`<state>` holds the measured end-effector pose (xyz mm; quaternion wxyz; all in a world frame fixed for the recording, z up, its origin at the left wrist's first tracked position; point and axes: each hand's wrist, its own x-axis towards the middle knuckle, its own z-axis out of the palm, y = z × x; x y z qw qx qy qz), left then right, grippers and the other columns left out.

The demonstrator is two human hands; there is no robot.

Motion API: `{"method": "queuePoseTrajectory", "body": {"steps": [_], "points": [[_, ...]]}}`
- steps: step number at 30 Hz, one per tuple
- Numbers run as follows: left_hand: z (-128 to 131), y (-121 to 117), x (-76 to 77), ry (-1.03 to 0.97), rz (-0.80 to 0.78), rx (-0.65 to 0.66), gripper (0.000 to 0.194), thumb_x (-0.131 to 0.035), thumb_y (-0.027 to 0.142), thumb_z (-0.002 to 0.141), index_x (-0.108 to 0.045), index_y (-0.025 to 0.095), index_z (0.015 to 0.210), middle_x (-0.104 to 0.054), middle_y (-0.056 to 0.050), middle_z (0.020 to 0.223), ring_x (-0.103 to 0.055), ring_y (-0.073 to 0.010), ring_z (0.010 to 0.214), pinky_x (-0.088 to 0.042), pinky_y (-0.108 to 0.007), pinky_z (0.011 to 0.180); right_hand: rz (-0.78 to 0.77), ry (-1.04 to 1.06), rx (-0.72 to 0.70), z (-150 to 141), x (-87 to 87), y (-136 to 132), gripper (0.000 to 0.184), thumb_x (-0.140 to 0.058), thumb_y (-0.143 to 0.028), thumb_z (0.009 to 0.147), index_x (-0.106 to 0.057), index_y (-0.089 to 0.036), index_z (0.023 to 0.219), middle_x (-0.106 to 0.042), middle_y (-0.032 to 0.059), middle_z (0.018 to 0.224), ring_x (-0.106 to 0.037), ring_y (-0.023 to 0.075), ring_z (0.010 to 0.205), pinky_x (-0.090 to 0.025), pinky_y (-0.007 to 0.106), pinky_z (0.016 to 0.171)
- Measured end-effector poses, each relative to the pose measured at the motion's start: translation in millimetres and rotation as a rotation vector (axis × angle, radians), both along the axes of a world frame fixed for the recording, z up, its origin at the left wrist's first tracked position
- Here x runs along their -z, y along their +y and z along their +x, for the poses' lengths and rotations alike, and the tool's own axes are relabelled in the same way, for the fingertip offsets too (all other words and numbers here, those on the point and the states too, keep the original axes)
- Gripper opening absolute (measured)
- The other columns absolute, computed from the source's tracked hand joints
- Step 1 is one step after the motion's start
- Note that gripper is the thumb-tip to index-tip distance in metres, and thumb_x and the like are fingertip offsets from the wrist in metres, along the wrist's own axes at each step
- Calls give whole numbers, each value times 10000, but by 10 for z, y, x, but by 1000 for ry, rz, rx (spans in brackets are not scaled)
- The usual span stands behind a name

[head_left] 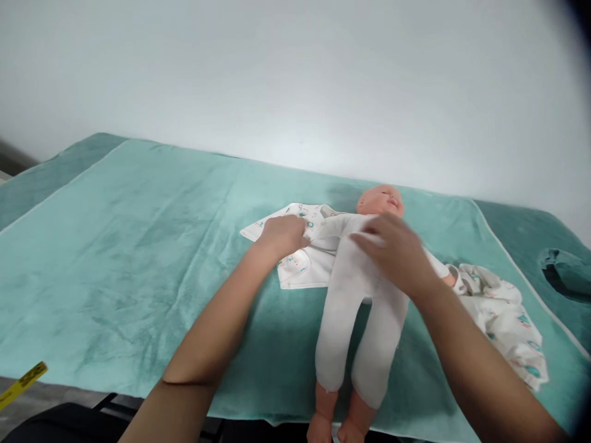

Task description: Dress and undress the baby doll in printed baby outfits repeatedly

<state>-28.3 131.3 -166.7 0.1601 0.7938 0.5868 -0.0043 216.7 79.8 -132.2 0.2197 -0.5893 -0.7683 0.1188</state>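
On the desk (115,258) lies the doll (360,271), bare feet (321,424) at the near edge, white suit (338,338) already worn. Beside it are crumpled clothes (512,320); the patterned shirt (307,274) spreads at the other side, not around the chest. The left hand (282,235) bends narrowly there, grip unclear; the right hand (394,252) is half open near the chest.

No legible text, brand, number or sign is found. A yellow strip (23,384) at the lower left carries dark markings, too small and blurred to read. The white top (307,271) and the crumpled garment (508,320) bear small coloured prints; no lettering can be made out on either.
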Motion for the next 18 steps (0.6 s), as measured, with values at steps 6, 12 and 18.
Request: {"method": "queuePoseTrajectory", "body": {"steps": [6, 12, 18], "points": [[-79, 133, 96, -174, 135, -84, 50, -528, 246, 834, -572, 222, 827, -615, -56, 739, -605, -244, 718, -361, -338, 623, -157, -664, -365, -825, 291, 754, 371, -592, -447, 919, -616, -166, 1160, -637, 170, 1222, -615, 327, 1099, -479, 401, 817], [-185, 261, 130, -637, 289, -365, 110, -472, 229, 875, -436, 237, 772, -556, -6, 704, -513, -188, 680, -344, -313, 628, -290, -589, -235, -629, 380, 993, 608, -482, -673, 906, -518, -199, 1284, -708, 125, 1054, -668, 302, 918, -447, 356, 728], [27, 147, 131, -853, 264, -221, 103, -510, 222, 887, -445, 239, 809, -509, 17, 687, -478, -169, 668, -338, -300, 637, -223, -553, -145, -690, 112, 869, 396, -440, -539, 969, -649, -209, 1032, -722, 108, 1001, -665, 273, 941, -451, 330, 748]]}}
